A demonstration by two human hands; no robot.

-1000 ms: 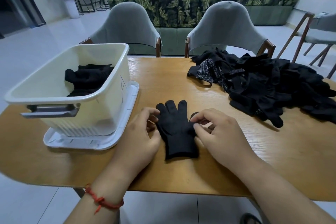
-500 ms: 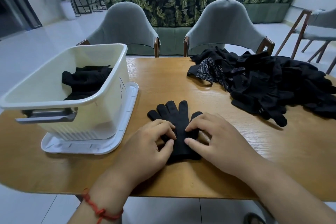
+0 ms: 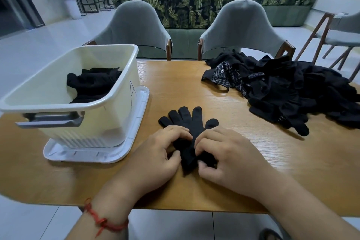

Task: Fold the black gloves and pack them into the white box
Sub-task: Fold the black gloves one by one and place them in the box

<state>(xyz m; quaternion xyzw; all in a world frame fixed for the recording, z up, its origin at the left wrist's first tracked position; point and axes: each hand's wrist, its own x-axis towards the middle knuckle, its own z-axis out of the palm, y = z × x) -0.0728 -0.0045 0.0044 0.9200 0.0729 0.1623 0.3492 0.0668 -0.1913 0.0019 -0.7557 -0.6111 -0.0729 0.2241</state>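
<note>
Left hand [image 3: 155, 154] and right hand [image 3: 229, 158] pinch the glove [image 3: 188, 122] near its cuff; soft, light, floppy, probably best gripped there; box [image 3: 109, 119] at ten o'clock.

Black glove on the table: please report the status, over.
Left hand and right hand pinch black glove near cuff; its finger end lies flat. White box open, gloves inside. Nothing between glove and box.
</note>
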